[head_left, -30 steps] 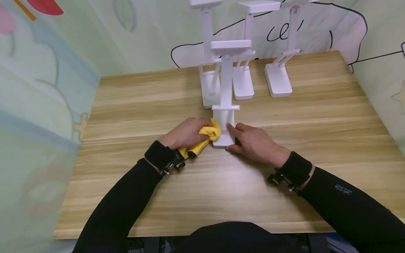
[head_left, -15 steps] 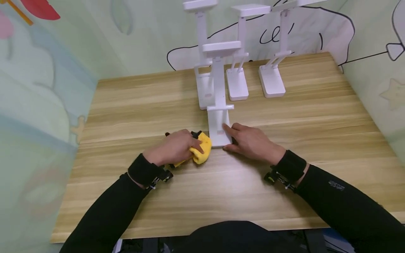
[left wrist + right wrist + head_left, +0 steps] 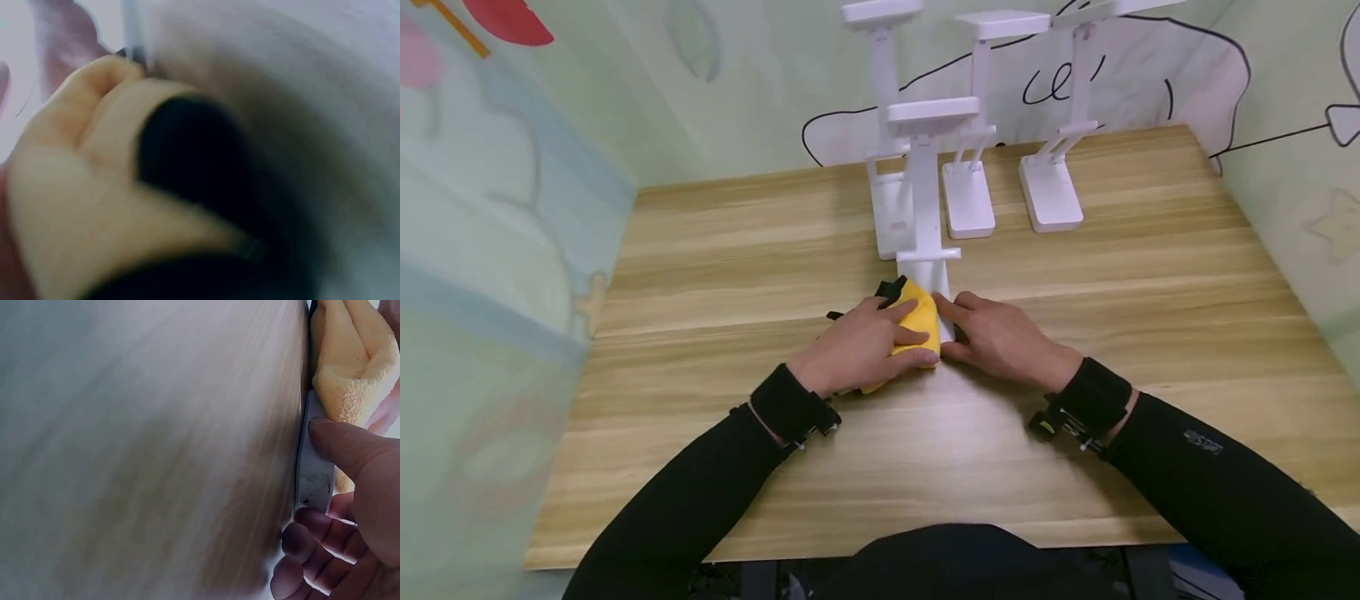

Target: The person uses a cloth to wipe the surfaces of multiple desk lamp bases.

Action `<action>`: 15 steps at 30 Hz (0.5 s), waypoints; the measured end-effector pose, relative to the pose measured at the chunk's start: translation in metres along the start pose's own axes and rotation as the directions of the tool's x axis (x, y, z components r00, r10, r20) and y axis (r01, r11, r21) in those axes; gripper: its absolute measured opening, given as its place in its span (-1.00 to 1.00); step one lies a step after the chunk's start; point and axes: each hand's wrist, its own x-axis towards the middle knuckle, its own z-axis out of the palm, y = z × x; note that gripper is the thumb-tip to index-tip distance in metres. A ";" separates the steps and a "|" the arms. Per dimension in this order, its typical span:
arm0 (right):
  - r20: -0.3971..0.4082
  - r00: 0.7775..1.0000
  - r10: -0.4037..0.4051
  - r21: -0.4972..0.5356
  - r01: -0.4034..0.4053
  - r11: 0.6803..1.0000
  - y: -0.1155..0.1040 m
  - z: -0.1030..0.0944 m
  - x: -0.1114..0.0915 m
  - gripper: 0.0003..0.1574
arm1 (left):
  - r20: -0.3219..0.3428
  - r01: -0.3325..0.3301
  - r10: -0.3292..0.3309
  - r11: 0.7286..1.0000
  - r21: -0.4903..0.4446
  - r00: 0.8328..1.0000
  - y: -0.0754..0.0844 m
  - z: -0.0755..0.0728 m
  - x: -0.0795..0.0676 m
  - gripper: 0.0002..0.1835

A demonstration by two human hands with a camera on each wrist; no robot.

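A white desk lamp (image 3: 927,200) stands upright in front of me, its head toward the top and its flat base (image 3: 947,321) nearest me. My left hand (image 3: 865,343) holds a yellow cloth (image 3: 921,321) with black edging over that base, fingers spread across the cloth. My right hand (image 3: 1000,337) grips the base at its right front corner. In the right wrist view, the thumb lies on the base's edge (image 3: 315,472), with curled fingers beside it and the cloth (image 3: 353,375) on top. The left wrist view is blurred; cloth (image 3: 94,200) fills much of it.
Behind the held lamp stand a left lamp (image 3: 891,217), a middle lamp (image 3: 968,200) and a right lamp (image 3: 1051,196), all white. They share a wood-grain table (image 3: 737,275). Patterned walls (image 3: 760,83) rise along its back and sides.
My left hand first moved left off the lamp base with the cloth, then came back right onto it, the cloth now spread wider. My right hand has kept its grip on the base.
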 end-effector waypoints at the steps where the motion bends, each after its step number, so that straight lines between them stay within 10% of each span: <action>1: -0.004 1.000 0.001 0.001 -0.001 1.000 0.000 0.000 0.000 -0.08 | -0.035 0.009 -0.009 1.000 0.003 0.999 0.001 0.002 0.002 -0.45; 9: -0.036 0.999 -0.012 0.010 0.012 1.000 0.001 0.001 -0.001 -0.07 | -0.189 0.102 -0.077 0.987 0.125 0.979 0.007 0.019 0.016 -0.45; 15: -0.047 0.999 -0.018 -0.008 0.017 1.000 0.003 0.002 0.002 -0.08 | -0.172 0.113 -0.096 0.990 0.088 0.980 0.001 0.018 0.015 -0.77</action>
